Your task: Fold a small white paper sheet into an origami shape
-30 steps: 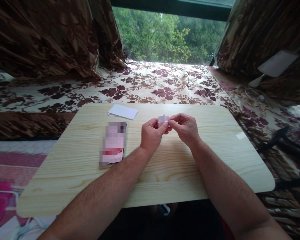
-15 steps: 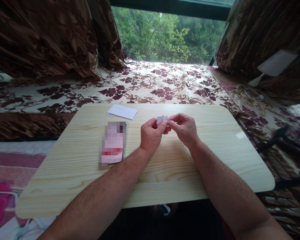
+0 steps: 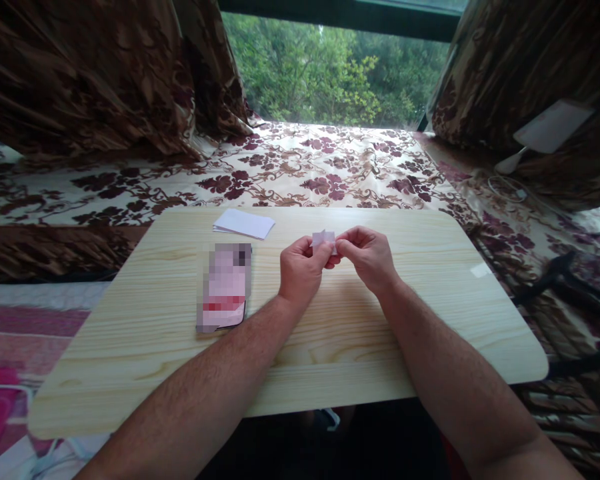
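Observation:
A small piece of folded white paper (image 3: 322, 237) is held up over the table, near its far side. My left hand (image 3: 301, 268) is closed on it, the thumb pressed across its front. From the other side my right hand (image 3: 368, 256) pinches the paper's right edge between thumb and fingertips. The fingers hide the paper's lower part, so its full shape does not show. Left of my hands lie a stack of white paper slips (image 3: 244, 223) and a phone (image 3: 224, 287) whose surface is partly blurred out.
The light wooden table (image 3: 340, 373) has rounded corners. Beyond it spreads a floral cloth (image 3: 325, 160) below the window. A white lamp (image 3: 554, 127) stands at the right, near a dark chair-like frame (image 3: 555, 280). Pink bedding (image 3: 30, 333) lies at the left.
Almost nothing differs. Both hands keep their hold on the paper, and the whole view has shifted very slightly.

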`<action>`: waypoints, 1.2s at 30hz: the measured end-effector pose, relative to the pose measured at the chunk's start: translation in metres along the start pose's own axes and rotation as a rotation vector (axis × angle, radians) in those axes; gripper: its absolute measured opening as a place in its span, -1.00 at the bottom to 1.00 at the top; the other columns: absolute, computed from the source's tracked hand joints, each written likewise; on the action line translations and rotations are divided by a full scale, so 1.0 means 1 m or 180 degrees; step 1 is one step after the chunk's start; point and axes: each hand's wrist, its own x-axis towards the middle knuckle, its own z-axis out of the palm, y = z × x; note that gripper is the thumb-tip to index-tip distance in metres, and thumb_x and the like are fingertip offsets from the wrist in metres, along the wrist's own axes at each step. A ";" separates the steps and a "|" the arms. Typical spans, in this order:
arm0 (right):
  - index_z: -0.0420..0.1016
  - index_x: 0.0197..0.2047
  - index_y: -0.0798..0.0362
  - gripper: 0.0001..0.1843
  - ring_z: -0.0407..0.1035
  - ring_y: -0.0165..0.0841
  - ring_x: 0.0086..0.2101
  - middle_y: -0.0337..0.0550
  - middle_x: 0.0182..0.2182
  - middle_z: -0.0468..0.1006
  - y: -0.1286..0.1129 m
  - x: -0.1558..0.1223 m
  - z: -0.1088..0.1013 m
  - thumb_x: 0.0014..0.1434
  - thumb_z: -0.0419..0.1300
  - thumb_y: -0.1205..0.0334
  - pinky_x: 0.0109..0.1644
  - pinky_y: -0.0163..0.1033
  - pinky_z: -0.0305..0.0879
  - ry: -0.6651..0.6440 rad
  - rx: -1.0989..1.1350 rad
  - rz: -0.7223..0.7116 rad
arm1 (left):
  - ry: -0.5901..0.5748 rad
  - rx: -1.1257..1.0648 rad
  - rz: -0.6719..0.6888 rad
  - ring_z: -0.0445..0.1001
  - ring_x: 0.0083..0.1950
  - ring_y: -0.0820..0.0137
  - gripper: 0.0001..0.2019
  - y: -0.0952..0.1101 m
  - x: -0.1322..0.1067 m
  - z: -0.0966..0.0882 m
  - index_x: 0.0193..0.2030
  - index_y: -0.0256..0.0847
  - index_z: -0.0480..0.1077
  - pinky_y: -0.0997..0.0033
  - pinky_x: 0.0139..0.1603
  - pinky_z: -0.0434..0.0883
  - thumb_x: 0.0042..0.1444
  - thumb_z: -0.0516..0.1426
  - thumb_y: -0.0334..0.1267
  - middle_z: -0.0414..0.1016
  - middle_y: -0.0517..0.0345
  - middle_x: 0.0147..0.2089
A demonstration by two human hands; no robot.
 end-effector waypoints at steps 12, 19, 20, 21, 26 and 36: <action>0.46 -0.42 0.07 -0.89 0.42 -0.40 -0.53 -0.25 -0.54 0.54 0.001 0.000 0.001 0.02 0.29 0.23 -0.42 -0.26 0.41 -0.0001 -0.0111 0.0005 | 0.0095 0.0076 0.0033 0.55 -0.50 0.38 -0.74 0.000 -0.001 0.001 -0.31 -0.32 0.54 0.43 -0.45 0.51 0.01 0.31 -0.12 0.58 0.09 -0.47; 0.46 -0.44 0.08 -0.91 0.43 -0.39 -0.52 -0.23 -0.52 0.56 0.001 0.000 0.001 0.00 0.29 0.28 -0.42 -0.26 0.41 -0.0025 -0.0050 -0.0043 | 0.0099 0.0118 -0.0005 0.55 -0.50 0.39 -0.71 0.000 -0.001 0.000 -0.29 -0.32 0.54 0.42 -0.44 0.52 0.00 0.31 -0.10 0.59 0.08 -0.47; 0.45 -0.43 0.08 -0.91 0.43 -0.39 -0.52 -0.23 -0.52 0.56 0.001 0.000 0.001 0.01 0.29 0.28 -0.42 -0.26 0.41 -0.0037 -0.0027 -0.0047 | 0.0093 0.0127 0.0004 0.55 -0.50 0.39 -0.71 0.000 -0.001 0.000 -0.29 -0.32 0.54 0.41 -0.44 0.52 0.00 0.31 -0.09 0.59 0.08 -0.47; 0.45 -0.43 0.08 -0.92 0.43 -0.39 -0.52 -0.24 -0.53 0.56 0.001 0.000 0.001 0.01 0.29 0.29 -0.42 -0.25 0.41 -0.0050 -0.0010 -0.0050 | 0.0082 0.0134 0.0013 0.54 -0.50 0.39 -0.70 0.000 -0.001 0.000 -0.29 -0.32 0.54 0.41 -0.44 0.52 0.00 0.31 -0.09 0.59 0.08 -0.47; 0.45 -0.45 0.09 -0.90 0.43 -0.41 -0.53 -0.23 -0.52 0.57 0.000 0.000 0.001 0.00 0.31 0.30 -0.42 -0.27 0.42 -0.0040 0.0044 -0.0069 | 0.0079 0.0150 0.0033 0.53 -0.50 0.40 -0.70 0.001 -0.001 0.000 -0.29 -0.34 0.54 0.43 -0.45 0.50 -0.01 0.31 -0.09 0.58 0.07 -0.47; 0.42 -0.44 0.08 -0.83 0.50 -0.36 -0.54 -0.25 -0.56 0.57 -0.003 -0.001 0.004 -0.01 0.34 0.25 -0.38 -0.24 0.49 -0.0125 0.0197 0.0204 | 0.0114 0.0066 0.0029 0.51 -0.52 0.43 -0.75 0.001 0.000 0.001 -0.32 -0.32 0.54 0.46 -0.46 0.48 0.00 0.31 -0.14 0.56 0.14 -0.48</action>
